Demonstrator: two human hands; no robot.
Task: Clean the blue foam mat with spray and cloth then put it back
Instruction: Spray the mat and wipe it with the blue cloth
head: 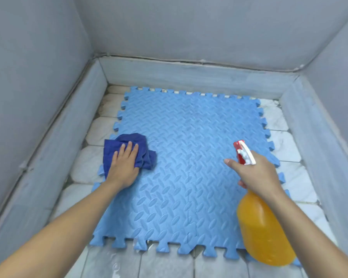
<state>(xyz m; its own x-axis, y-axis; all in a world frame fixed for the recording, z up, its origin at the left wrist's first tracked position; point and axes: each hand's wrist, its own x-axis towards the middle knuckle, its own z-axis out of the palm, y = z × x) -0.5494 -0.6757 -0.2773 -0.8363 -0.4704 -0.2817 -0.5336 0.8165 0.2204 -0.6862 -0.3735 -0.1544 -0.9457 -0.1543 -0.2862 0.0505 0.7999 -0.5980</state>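
Your left hand (123, 167) lies flat, fingers spread, pressing the dark cloth (138, 149) onto the mat (189, 161) near its left edge — the unwiped surface stretches away to your right and toward you. Your right hand (257, 175) is wrapped around the neck of the spray bottle (263, 227), one finger held out straight. The bottle tilts, its long axis running from the orange body near you up to the nozzle (243, 151), which points forward-left over the mat's middle. The mat lies flat on the tiled floor (84, 165).
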